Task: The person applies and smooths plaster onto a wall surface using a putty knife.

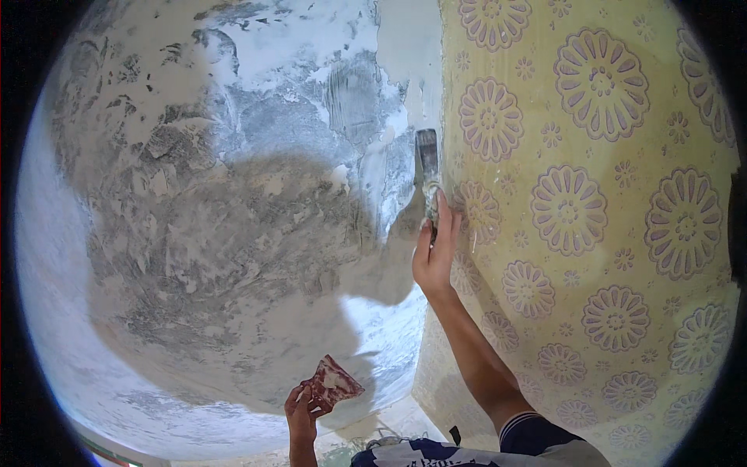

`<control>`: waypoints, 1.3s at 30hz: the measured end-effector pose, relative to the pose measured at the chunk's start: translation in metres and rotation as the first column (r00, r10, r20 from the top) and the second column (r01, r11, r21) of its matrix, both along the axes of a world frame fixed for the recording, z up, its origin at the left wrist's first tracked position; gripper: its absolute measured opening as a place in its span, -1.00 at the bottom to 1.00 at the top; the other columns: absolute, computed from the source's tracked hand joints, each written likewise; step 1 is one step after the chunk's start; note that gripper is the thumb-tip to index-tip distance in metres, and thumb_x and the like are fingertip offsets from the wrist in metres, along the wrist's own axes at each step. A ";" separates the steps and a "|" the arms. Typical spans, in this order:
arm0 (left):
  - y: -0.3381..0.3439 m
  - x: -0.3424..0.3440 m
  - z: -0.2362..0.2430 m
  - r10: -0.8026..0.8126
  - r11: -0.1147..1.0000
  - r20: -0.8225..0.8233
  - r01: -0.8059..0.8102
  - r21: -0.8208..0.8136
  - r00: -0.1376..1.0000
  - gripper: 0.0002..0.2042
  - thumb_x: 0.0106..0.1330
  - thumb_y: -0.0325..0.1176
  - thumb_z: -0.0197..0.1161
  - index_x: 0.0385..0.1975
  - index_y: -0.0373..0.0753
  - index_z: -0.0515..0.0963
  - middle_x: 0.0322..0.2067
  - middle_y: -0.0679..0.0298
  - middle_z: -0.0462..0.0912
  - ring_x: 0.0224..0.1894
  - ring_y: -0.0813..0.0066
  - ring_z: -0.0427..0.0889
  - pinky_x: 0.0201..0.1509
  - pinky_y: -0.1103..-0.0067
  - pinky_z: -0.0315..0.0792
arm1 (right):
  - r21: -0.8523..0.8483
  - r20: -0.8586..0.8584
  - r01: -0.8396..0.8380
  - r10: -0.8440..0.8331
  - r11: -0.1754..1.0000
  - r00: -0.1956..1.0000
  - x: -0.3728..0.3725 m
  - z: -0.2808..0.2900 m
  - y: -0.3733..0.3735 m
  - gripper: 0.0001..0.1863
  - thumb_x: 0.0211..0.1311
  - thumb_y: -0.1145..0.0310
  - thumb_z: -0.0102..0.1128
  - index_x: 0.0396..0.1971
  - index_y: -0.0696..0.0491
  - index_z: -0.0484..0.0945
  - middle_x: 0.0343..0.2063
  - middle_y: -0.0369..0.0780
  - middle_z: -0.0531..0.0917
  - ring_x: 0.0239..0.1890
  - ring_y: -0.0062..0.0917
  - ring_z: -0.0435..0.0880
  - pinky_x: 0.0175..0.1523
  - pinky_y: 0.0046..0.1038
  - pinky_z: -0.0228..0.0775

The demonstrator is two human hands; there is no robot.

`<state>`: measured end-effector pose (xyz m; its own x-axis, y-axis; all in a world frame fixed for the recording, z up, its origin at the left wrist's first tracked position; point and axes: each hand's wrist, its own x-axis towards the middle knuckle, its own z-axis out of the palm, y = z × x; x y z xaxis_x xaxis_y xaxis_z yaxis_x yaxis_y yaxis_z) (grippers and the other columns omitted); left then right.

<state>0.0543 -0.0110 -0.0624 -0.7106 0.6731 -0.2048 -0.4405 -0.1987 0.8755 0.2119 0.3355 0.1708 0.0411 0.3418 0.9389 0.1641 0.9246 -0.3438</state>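
My right hand (pixel 437 253) is raised to the corner where two walls meet, its fingers closed round the handle of a putty knife (pixel 427 156). The knife's blade points up and lies along the edge of the patchy grey and white plastered wall (pixel 257 210). Lower down, my left hand (pixel 302 409) grips a reddish-brown flat piece (pixel 335 383) smeared with whitish putty. That piece is held out in front of the plastered wall, apart from the knife. Part of the knife's handle is hidden by my fingers.
On the right stands a yellowish wall (pixel 587 300) with purple flower patterns, meeting the plastered wall at a vertical corner. My shadow falls over much of the plaster. A pale floor strip (pixel 389 420) shows at the bottom, near my patterned shirt.
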 end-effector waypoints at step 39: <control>0.007 0.012 0.021 -0.001 1.000 0.014 0.001 -0.003 1.000 -0.79 0.45 -0.33 0.20 -0.05 -0.29 0.51 -0.32 0.18 0.72 -0.44 0.43 0.73 -0.47 0.42 0.73 | 0.025 -0.044 -0.018 0.020 1.000 0.999 -0.004 0.022 -0.003 -0.44 0.38 0.55 -0.07 0.37 0.24 0.21 0.01 0.09 0.41 0.02 -0.07 0.41 0.18 -0.17 0.26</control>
<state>0.0665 -0.0043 -0.0411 -0.7068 0.6733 -0.2171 -0.4532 -0.1953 0.8698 0.2083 0.3323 0.1925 0.0766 0.3200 0.9443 0.1315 0.9356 -0.3277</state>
